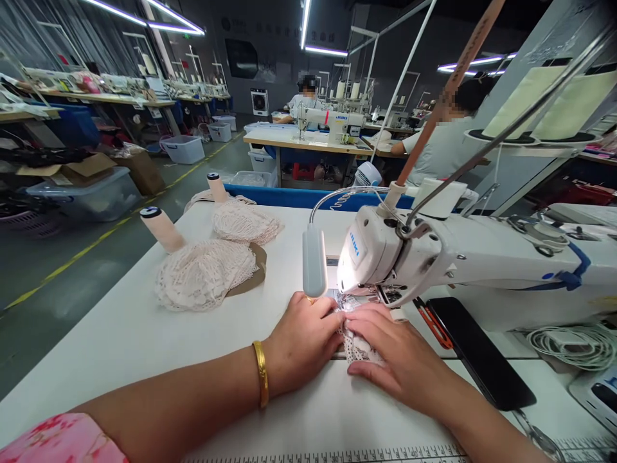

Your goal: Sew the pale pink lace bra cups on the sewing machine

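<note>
A piece of pale lace fabric (359, 346) lies under the needle area of a white sewing machine (434, 251). My left hand (306, 334), with its fingers bent together, grips the lace at its left edge close to the presser foot. From the other side, my right hand (393, 350) rests on the lace, thumb and fingers around its right part. The fingertips of both hands nearly meet in front of the needle, which is hidden by the machine head. A grey lamp (314, 262) on a bent metal neck hangs just above my left hand.
Two stacks of lace pieces (202, 276) and two thread cones (161, 228) stand on the left of the white table (120, 350). Right of my hands are orange thread snips (434, 325), a black phone (479, 350) and a coiled cable (573, 346). Co-workers sit at machines beyond.
</note>
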Available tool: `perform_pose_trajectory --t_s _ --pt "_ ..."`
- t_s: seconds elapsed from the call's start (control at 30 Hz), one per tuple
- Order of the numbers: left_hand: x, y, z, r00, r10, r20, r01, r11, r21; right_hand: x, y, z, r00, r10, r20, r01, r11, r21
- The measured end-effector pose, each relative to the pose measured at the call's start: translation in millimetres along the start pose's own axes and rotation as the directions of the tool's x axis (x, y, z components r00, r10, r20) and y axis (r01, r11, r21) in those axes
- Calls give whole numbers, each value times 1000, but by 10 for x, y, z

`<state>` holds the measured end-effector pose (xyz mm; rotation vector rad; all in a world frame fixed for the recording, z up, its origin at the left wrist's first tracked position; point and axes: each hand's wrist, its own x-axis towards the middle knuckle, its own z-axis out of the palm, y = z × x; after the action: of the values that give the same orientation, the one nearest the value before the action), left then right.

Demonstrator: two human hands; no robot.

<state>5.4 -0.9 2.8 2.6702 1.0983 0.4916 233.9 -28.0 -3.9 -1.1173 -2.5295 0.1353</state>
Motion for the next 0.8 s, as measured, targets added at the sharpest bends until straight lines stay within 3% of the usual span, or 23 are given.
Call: perform_pose_trajectory --t_s 0.13,0.3,0.4,0.63,0.8 --pt "36 -94 -29 999 43 -29 -45 996 -79 16 -9 -13 1000 25 -1 -25 997 66" --pt "128 -180 -31 999 38 -36 -43 988 -151 51 70 99 962 213 -173 -191 973 133" --pt "168 -186 -5 998 11 -55 -21 984 -175 69 59 124 940 250 -233 -224 966 132" --pt "239 -208 114 984 58 -166 -73 994 -86 99 41 134 944 228 -239 -205 971 120" --pt "123 -210 101 974 163 -159 -167 986 -13 64 -3 21 998 20 -61 -13 993 119"
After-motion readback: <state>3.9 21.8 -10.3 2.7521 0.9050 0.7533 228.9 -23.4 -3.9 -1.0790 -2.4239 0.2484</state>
